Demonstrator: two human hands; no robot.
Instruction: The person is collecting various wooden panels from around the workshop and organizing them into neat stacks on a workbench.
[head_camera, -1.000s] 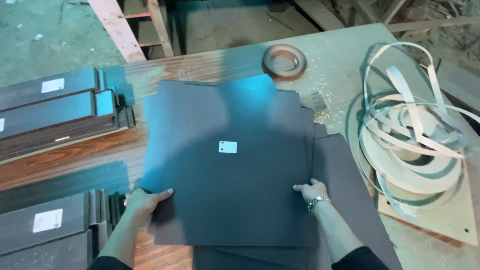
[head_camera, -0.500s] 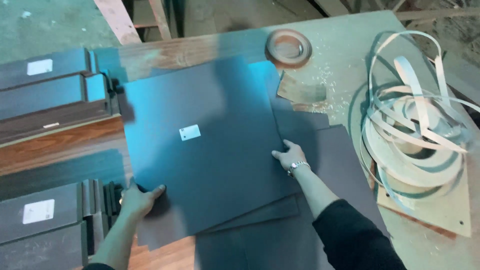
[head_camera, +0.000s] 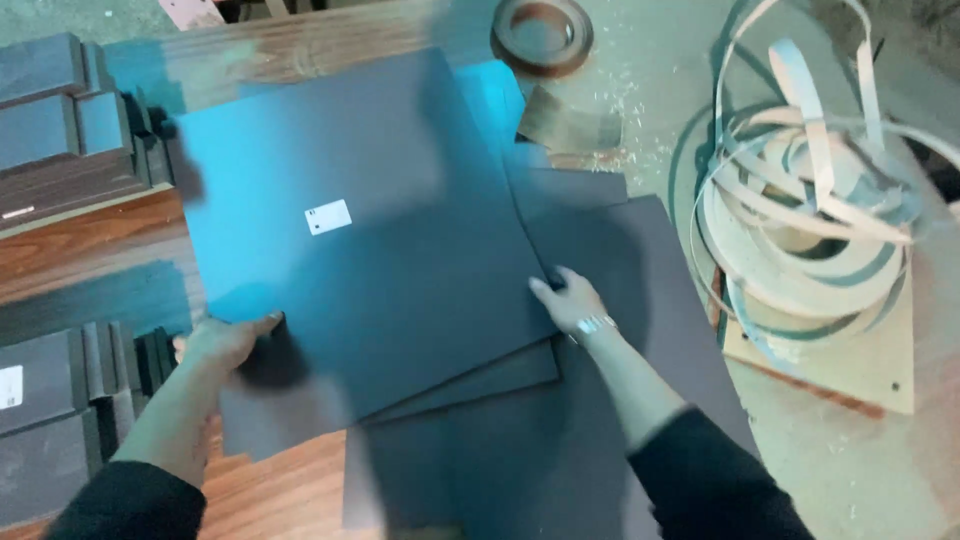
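Between my two grips lies the dark top panel, tilted on the stack over the tabletop. Left hand and right hand pinch opposite edges; I'd keep it level.

Item counts, head view:

- Hands: two. One left hand and one right hand, each at an edge of the top dark panel.
- Large dark flat panels: at least four in the overlapping stack; lower edges are partly hidden, so the exact total cannot be confirmed.
- White labels on the top panel: one.
- Tape rolls: one, brown.
- Coils of pale edge banding: one loose bundle; individual loops cannot be counted.
- Wooden base boards under the coil: one.
- Stacks of narrow dark boards at the left: two groups, one upper and one lower; pieces per group cannot be counted.
- Wristbands: one, on the right wrist
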